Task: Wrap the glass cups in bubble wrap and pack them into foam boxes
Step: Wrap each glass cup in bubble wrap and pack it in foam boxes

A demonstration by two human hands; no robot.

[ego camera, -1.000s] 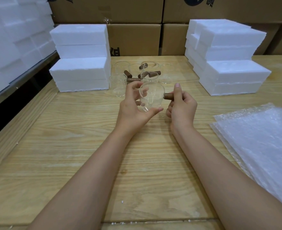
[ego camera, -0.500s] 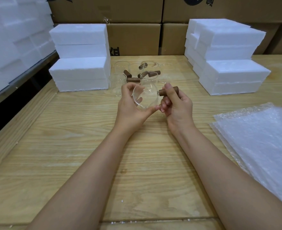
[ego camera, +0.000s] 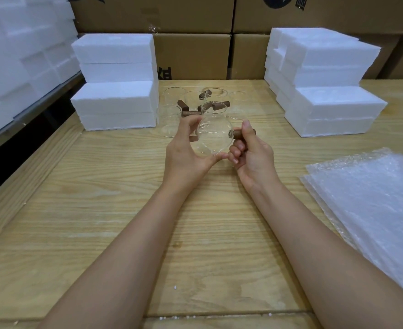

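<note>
Wooden table [ego camera: 100, 210] filled most of the view, 1 surface, with a plank seam along the near edge; cardboard boxes [ego camera: 191, 55] were stacked behind it, at least 4 in view; foam pile [ego camera: 17, 55] stood off the table at far left, count not readable; right foam stack [ego camera: 326, 67] sat at back right, stepped, 2 wide layers below and roughly 3 narrower ones above, exact count unclear; left foam stack [ego camera: 115, 98] sat at back left, 4 white layers, the upper 2 set back from the lower 2; bubble wrap sheets [ego camera: 373, 198] lay flat at the right edge, several overlapped, count cannot be told; 2 bare forearms reached in from the bottom; left hand [ego camera: 183, 150] was curled round the bowl of the held glass cup [ego camera: 213, 138], thumb under, fingers behind the glass; right hand [ego camera: 255, 150] gripped the brown handle [ego camera: 236, 134], fingers curled below, thumb on top; that 1 cup was up off the table between the hands, handle pointing right; glass cups [ego camera: 170, 115] stood between the 2 foam stacks just behind the hands, about 6, clear glass made the count unreliable, 5 brown handles visible among them; foam crumbs [ego camera: 174, 286] were scattered near the front edge, a handful.
</note>
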